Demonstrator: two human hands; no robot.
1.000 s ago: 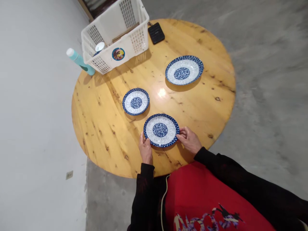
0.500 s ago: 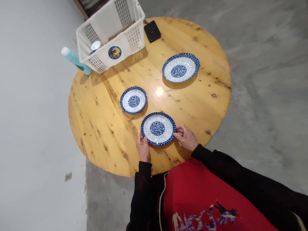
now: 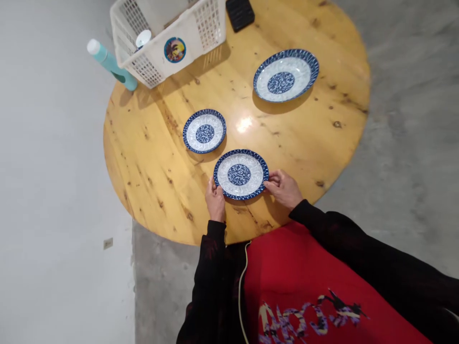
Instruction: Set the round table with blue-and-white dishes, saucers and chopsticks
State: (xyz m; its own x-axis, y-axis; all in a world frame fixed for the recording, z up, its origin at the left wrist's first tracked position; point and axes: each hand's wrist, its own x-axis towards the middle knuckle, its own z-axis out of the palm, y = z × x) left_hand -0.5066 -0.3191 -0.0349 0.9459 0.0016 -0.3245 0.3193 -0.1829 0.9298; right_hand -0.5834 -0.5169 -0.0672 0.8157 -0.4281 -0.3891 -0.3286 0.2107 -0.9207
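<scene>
A blue-and-white patterned plate [image 3: 241, 175] is at the near side of the round wooden table, face up. My left hand [image 3: 215, 199] grips its left rim, thumb on top and fingers along the edge. On the right rim, my right hand [image 3: 284, 188] pinches the same plate between thumb and fingers. Just beyond it to the left lies a smaller plate [image 3: 204, 131] of the same pattern. A larger oval dish [image 3: 286, 75], also blue and white, rests farther back on the right; neither hand touches these two.
The round wooden table [image 3: 150, 157] fills the middle of the view. At its back left stands a white plastic basket [image 3: 195, 40] with a white round item inside. A turquoise bottle [image 3: 114, 68] is left of the basket, and a black slatted object [image 3: 240, 15] right of it.
The camera view has shifted, so the table and the things on it appear higher and slightly larger. Both hands still hold the near plate, which has not visibly moved on the table.
</scene>
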